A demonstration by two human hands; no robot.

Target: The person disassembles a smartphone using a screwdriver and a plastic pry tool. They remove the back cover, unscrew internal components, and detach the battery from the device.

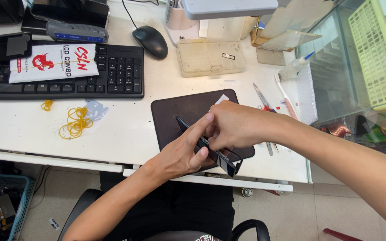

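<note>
Phone (pixel 211 151), tilted over dark mat (pixel 175 111), gripped by closed fingers of left hand (pixel 182 154) and right hand (pixel 235 125).

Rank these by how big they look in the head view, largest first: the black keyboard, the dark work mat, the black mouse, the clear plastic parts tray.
1. black keyboard, partly covered and cut off at the left edge
2. dark work mat, partly under the hands
3. clear plastic parts tray
4. black mouse

All lie on one desk, so the order seems safe.
</note>
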